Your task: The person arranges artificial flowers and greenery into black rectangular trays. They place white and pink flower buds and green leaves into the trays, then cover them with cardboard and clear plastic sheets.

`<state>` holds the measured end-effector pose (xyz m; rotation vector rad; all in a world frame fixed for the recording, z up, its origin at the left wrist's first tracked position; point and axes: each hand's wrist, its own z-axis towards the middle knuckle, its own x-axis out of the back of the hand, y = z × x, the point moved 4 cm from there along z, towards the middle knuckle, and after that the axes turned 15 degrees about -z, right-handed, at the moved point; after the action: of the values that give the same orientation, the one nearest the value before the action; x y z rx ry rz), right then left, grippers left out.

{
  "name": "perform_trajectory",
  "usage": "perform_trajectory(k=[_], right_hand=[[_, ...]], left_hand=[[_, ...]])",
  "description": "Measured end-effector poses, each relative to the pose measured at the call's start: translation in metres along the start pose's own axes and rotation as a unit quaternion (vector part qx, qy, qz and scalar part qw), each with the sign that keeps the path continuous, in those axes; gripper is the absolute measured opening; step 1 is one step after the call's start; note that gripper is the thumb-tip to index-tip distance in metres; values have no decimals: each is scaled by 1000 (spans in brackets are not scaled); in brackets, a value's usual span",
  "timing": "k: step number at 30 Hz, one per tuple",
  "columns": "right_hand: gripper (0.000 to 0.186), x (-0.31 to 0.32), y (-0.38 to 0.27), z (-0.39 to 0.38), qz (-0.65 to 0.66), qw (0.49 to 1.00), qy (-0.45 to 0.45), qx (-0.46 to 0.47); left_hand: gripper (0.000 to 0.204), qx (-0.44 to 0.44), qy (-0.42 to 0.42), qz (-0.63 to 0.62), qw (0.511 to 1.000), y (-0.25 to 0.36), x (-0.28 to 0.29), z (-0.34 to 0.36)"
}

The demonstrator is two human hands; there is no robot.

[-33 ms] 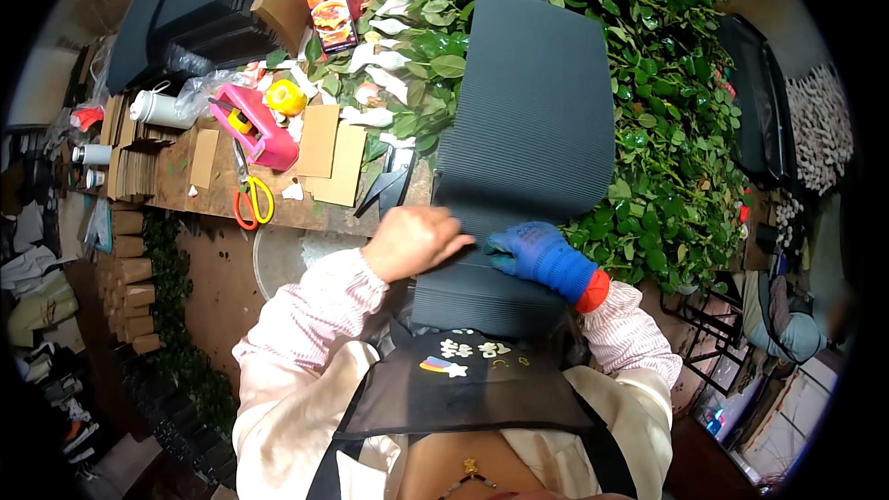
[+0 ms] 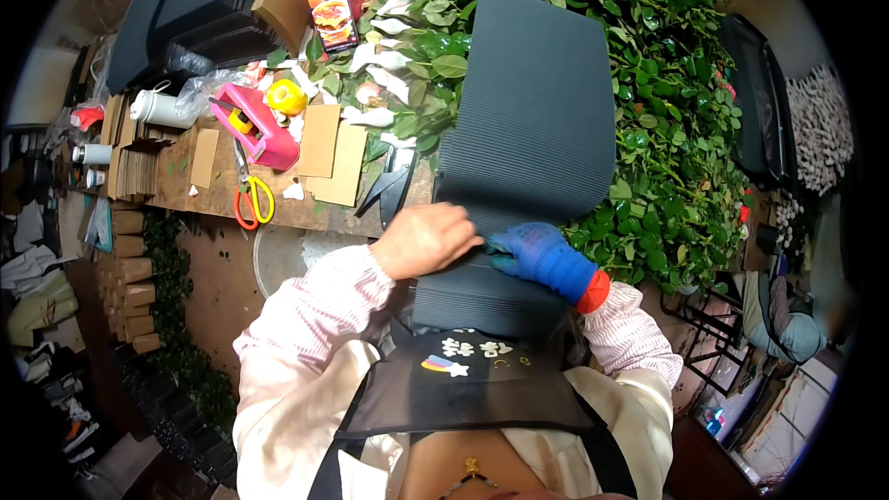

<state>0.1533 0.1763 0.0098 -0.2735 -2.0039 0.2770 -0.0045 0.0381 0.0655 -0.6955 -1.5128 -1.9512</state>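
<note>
A long black corrugated cardboard sheet (image 2: 537, 93) stretches from the leafy stems on the table toward my chest, bent by creases near the table's front edge. My left hand (image 2: 428, 239), bare, lies over its left side with the fingers curled together; whatever is between the fingertips is hidden. Close beside them, my right hand (image 2: 535, 255) wears a blue knit glove with an orange-red cuff. Its fingers are bent and grip the sheet at a crease. The sheet's nearest part rests against my dark apron (image 2: 463, 389).
Left on the wooden table (image 2: 306, 213) are scissors (image 2: 248, 202) with yellow and orange handles, a black stapler (image 2: 394, 183), a pink tape dispenser (image 2: 264, 134) and brown cardboard pieces (image 2: 338, 167). Leafy stems (image 2: 671, 130) cover the right side. Black sheets (image 2: 199, 9) are stacked at the far left.
My left hand has moved slightly right, its fingertips now closer to the gloved right hand. The right hand and the black sheet have hardly moved.
</note>
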Motion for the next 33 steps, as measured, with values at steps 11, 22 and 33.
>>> perform_trajectory(k=[11, 22, 33], right_hand=[[35, 153, -56, -20, -141, 896, 420, -37], [47, 163, -68, 75, -93, 956, 277, 24], [73, 68, -145, 284, -271, 948, 155, 58]], left_hand=[[78, 6, -47, 13, 999, -44, -67, -1], [66, -16, 7, -10, 1000, -60, -84, -6], [62, -28, 36, -18, 999, -58, -83, 3]])
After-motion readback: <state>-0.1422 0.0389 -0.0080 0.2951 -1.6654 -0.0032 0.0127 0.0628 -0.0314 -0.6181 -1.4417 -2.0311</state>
